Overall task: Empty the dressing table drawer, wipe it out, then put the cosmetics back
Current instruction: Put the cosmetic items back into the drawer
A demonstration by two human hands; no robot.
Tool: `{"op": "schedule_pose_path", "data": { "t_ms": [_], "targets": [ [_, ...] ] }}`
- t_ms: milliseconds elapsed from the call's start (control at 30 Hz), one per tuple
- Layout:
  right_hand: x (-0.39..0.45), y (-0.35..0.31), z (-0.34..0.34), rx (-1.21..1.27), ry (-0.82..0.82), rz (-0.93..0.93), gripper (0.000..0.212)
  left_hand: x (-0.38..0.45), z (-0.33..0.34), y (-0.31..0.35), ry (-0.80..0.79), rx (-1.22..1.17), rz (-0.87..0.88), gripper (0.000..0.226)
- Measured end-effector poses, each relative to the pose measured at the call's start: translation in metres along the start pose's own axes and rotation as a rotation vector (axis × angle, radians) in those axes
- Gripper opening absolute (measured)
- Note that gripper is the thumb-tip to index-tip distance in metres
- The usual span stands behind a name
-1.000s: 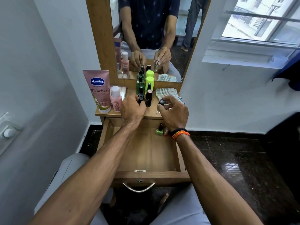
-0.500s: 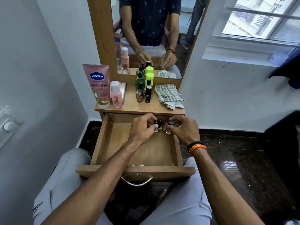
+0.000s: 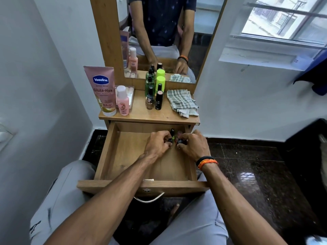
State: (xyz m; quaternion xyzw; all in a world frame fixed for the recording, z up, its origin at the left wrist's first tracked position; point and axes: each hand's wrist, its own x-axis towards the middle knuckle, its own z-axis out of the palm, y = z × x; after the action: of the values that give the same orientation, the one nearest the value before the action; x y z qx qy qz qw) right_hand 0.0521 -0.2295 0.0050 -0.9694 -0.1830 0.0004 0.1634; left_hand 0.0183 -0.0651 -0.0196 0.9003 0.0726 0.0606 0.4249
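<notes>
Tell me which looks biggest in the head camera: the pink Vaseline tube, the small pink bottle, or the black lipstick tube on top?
1. Vaseline tube, clearly biggest.
2. Small pink bottle.
3. Black lipstick tube, thinner and a bit shorter.
All three stand about equally far from the camera, so the order seems fair.

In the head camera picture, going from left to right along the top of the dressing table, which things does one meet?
Vaseline tube → small pink bottle → clear box just behind it → nail polish bottle → black lipstick tube → checked cloth. The green bottles behind overlap, so I leave them out.
</notes>
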Motion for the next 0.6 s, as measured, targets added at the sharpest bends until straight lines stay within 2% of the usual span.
{"op": "schedule_pose_path", "data": {
  "t_ms": [600],
  "targets": [
    [0.005,0.010,0.016,-0.116,0.126,-0.122,0.041,0.006,0.010,0.003,0.012,0.056,0.050,0.017]
  ]
}}
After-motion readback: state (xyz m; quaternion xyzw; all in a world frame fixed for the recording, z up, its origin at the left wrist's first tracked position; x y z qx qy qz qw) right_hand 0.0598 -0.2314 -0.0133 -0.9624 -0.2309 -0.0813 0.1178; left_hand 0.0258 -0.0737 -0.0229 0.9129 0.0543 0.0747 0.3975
